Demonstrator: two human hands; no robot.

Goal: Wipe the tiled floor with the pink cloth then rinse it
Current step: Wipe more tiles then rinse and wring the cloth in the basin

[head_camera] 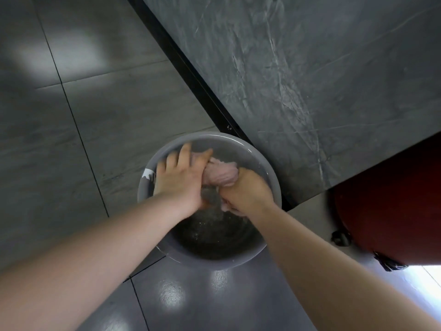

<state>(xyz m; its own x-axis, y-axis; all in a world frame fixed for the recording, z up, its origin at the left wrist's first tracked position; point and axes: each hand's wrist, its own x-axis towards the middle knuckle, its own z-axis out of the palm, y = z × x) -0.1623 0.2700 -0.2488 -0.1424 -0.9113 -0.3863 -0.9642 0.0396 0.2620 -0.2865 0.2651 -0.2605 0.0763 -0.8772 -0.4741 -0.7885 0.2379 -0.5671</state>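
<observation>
A grey round basin (267, 163) holding water stands on the dark tiled floor (71, 139). The pink cloth (220, 174) is bunched up over the basin, between both hands. My left hand (181, 177) presses on the cloth's left side, fingers spread toward the basin's far rim. My right hand (245, 189) is closed around the cloth's right and lower part. Some cloth pokes out below my right wrist. The water under the hands looks dark and speckled.
A dark marbled panel (310, 80) with a black base strip (191, 75) runs diagonally just behind the basin. A dark red round object (393, 211) on a small caster (341, 237) sits to the right. Open floor tiles lie to the left and front.
</observation>
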